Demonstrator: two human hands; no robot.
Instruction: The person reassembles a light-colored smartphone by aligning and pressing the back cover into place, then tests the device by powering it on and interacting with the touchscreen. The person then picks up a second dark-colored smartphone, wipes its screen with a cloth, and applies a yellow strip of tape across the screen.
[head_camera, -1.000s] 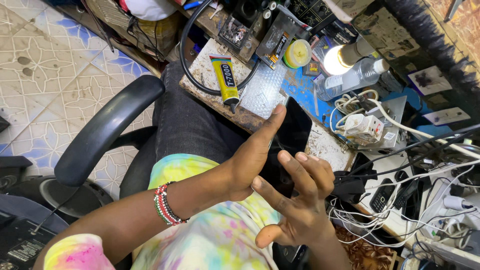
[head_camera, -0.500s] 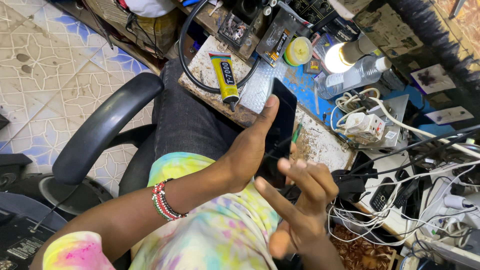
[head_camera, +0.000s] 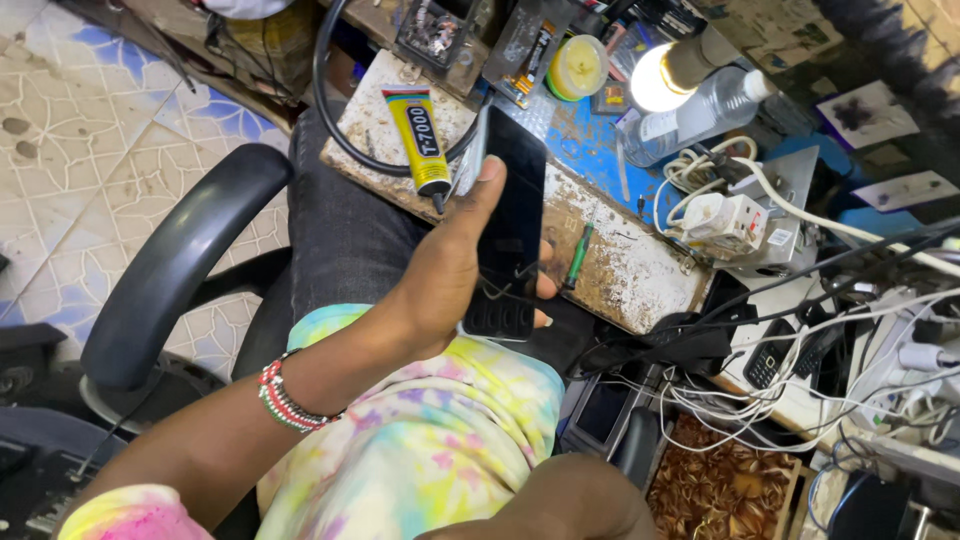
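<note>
One black phone (head_camera: 512, 225) inside left grip (head_camera: 450, 275)

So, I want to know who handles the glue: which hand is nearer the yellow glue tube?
Left. The left hand holds the dark phone right beside the yellow glue tube; the right hand isn't visible.

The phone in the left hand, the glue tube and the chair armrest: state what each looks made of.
Phone: glossy black glass front, seemingly; it shows faint reflections. Glue tube: soft yellow tube with a black cap end, metal or plastic, unclear. Chair armrest: matte black moulded plastic or rubber, with dull highlights along its curve.
</note>
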